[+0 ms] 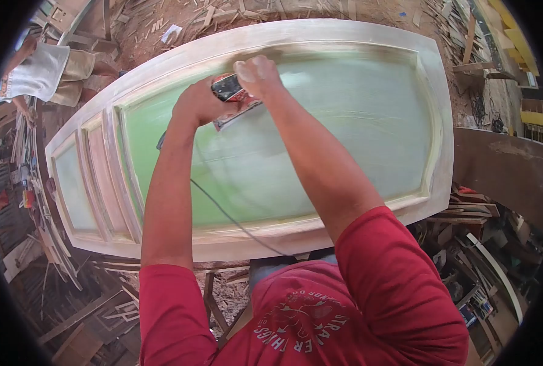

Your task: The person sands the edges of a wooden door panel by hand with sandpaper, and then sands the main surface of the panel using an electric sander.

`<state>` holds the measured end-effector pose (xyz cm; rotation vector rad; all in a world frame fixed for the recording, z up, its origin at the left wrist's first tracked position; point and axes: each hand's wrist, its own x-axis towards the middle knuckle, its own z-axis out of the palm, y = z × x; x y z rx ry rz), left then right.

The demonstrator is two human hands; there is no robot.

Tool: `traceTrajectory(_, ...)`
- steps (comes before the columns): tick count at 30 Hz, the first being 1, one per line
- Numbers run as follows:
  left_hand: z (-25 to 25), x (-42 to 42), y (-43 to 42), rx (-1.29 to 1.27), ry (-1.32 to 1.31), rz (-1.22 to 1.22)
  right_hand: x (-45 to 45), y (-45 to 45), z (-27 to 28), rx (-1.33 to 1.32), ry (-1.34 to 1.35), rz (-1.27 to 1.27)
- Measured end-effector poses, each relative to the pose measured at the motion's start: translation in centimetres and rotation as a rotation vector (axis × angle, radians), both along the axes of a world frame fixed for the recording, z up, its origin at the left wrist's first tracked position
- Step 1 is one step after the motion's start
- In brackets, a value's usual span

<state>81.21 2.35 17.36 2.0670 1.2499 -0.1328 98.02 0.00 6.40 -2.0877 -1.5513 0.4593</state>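
Observation:
A red and black power sander (227, 89) rests on the pale green panel (350, 134) of a large wooden door (441, 140) lying flat before me. My left hand (199, 102) is closed around the sander's left side. Over its right end my right hand (259, 75) is closed, knuckles up. White dust coats those fingers and the lower edge of the tool. A dark cord (235, 221) runs across the panel towards my body. The green is stronger left of the sander and whitish to the right. The sander's underside is hidden.
Another person (46, 73) stands beyond the door's left end. Wood scraps (222, 13) litter the dirt ground behind it. A brown board (497, 161) stands at the right, with stacked offcuts (466, 213) below it. More timber strips (52, 238) lie at the left.

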Motion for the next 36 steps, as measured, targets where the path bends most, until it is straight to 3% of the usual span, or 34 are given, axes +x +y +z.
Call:
traceTrajectory(3,-2.2,-5.0,1.9,0.022,0.021,0.050,-4.4,1.5,-1.0,0.122,-0.141,0.124)
traceTrajectory(9,-1.4,-10.4,1.1,-0.015,-0.022,0.157,-10.8,2.3,-0.2,-0.011,0.173,0.062)
traceTrajectory(13,-1.7,-10.4,0.7,-0.003,0.009,0.160,-10.6,1.7,-0.3,-0.047,0.229,0.061)
traceTrajectory(21,-1.0,-0.9,-1.3,0.052,0.048,0.000,-1.2,-2.1,0.2,-0.072,0.194,-0.025)
traceTrajectory(25,0.8,7.6,-4.2,-0.007,0.039,-0.073,6.1,-7.0,3.0,-0.021,0.288,-0.215)
traceTrajectory(36,-0.7,27.8,-9.9,0.054,0.094,-0.315,26.7,-15.5,-0.3,-0.015,0.231,-0.344)
